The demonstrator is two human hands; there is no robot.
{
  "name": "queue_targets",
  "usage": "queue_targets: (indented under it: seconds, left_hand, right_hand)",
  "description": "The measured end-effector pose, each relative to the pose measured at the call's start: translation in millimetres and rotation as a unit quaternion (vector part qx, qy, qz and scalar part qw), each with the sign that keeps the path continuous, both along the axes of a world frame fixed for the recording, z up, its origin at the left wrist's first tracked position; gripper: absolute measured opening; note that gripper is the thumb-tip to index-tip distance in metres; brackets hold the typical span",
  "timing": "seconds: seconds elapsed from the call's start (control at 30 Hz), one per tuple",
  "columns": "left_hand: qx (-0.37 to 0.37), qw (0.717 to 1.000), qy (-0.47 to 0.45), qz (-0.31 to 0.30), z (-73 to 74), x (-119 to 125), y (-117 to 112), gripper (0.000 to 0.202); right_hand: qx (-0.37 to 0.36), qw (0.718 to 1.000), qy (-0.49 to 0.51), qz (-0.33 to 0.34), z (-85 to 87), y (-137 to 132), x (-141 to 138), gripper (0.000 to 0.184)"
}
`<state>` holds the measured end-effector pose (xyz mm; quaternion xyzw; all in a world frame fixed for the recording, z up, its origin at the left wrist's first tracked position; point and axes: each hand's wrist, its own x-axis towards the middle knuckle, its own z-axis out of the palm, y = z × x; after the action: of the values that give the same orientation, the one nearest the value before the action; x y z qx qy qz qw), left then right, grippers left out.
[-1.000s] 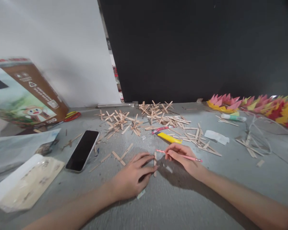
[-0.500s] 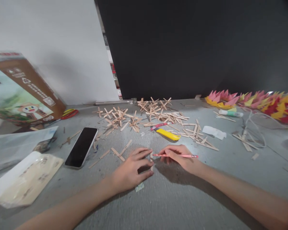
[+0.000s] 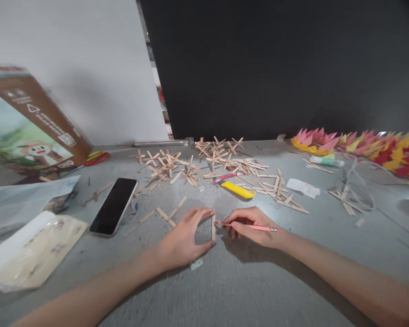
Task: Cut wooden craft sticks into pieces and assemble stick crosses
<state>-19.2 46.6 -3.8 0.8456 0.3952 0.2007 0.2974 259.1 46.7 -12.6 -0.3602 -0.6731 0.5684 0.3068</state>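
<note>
My left hand (image 3: 184,240) steadies a short wooden craft stick (image 3: 213,229) on the grey table, its index finger at the far end and its thumb at the near end. A pink pencil (image 3: 255,227) is gripped in my right hand (image 3: 250,225), with its tip at the stick's right edge, near the upper half. Left of my left hand, two crossed craft sticks (image 3: 170,213) lie on the table. A yellow utility knife (image 3: 238,190) rests beyond both hands, close to a small red-handled tool (image 3: 226,177).
Behind the knife spreads a pile of craft sticks (image 3: 167,165), many joined in crosses. On the left are a phone (image 3: 114,206), a plastic packet (image 3: 41,254), scissors (image 3: 97,158) and a printed box (image 3: 34,122). Folded-paper pieces (image 3: 368,150), a glue stick (image 3: 327,161) and a white cable (image 3: 352,181) lie right.
My left hand's fingers have spread wider, so more of the stick shows between finger and thumb. The pencil has tilted, its back end lower, while its tip stays by the stick.
</note>
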Motion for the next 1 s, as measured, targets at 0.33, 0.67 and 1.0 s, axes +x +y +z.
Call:
queue_targets:
  seconds: [0.33, 0.67, 1.0]
  left_hand:
    - [0.018, 1.000, 0.002, -0.007, -1.2, -0.7, 1.1, 0.066]
    - [0.014, 1.000, 0.020, -0.008, 2.5, -0.8, -0.1, 0.076]
    - [0.062, 0.997, 0.055, 0.001, 4.6, 0.7, 0.4, 0.083]
  right_hand:
    - [0.037, 0.999, -0.037, 0.011, 11.4, -1.6, -1.2, 0.028]
    - [0.034, 0.998, -0.052, 0.006, 7.4, 0.0, -1.3, 0.025]
    - [0.027, 0.997, -0.068, 0.003, 6.4, 0.3, -0.8, 0.030]
